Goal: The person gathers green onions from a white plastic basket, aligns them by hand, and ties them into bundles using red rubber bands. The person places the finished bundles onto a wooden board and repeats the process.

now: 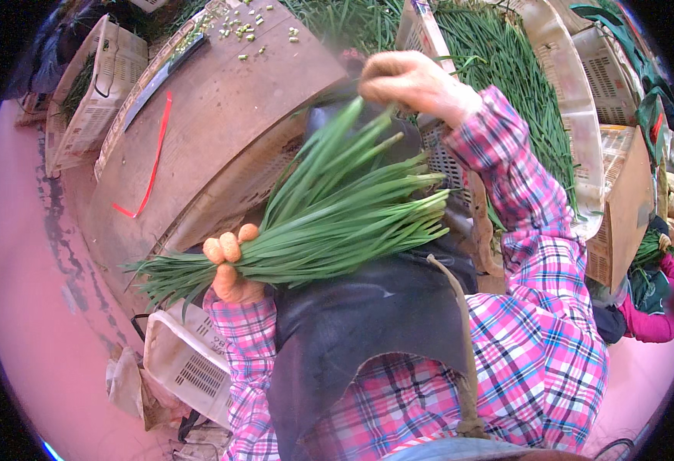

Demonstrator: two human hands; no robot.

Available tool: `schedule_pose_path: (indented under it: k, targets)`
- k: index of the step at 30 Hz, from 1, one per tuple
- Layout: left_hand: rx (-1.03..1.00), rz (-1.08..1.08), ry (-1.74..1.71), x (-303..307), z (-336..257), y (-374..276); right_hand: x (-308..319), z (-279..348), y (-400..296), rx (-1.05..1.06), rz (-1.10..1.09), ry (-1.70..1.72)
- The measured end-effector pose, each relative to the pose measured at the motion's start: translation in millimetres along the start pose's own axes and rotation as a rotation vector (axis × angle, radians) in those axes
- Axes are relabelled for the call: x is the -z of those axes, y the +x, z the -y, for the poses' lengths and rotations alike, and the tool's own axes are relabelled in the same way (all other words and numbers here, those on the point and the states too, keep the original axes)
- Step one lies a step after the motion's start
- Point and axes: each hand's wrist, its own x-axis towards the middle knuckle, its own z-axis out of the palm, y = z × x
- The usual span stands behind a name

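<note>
My left hand is closed around a fanned bundle of garlic chives, near its leafy end. The pale stem ends spread to the right over the black apron on my lap. Above the upper stems is my right hand, with curled fingers and slightly blurred. Its fingertips are close to the tip of a raised clump; whether they pinch a stalk cannot be made out. A red tie strip lies bent on the board, with a long blade along the board's far left edge.
At right, a large plastic crate holds many green chives. Cut stem bits are scattered on the board. An upturned-looking white basket stands lower left, another crate upper left. A person in pink sleeves is at far right.
</note>
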Motion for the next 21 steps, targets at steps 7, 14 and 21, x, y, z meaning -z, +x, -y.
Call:
schedule_pose_path:
  k: [7, 14, 21]
  targets:
    - [0.035, -0.208, 0.067, -7.0, 16.2, 0.0, -0.2, -24.8, 28.2, -0.1, -0.056, 0.053]
    - [0.033, -0.183, 0.046, 2.7, 19.3, 2.2, 15.3, -42.0, -5.9, 0.453, -0.313, -0.336]
    - [0.044, -0.184, 0.04, 5.3, 18.6, 6.8, 14.6, -41.0, -12.5, 0.697, -0.202, -0.551]
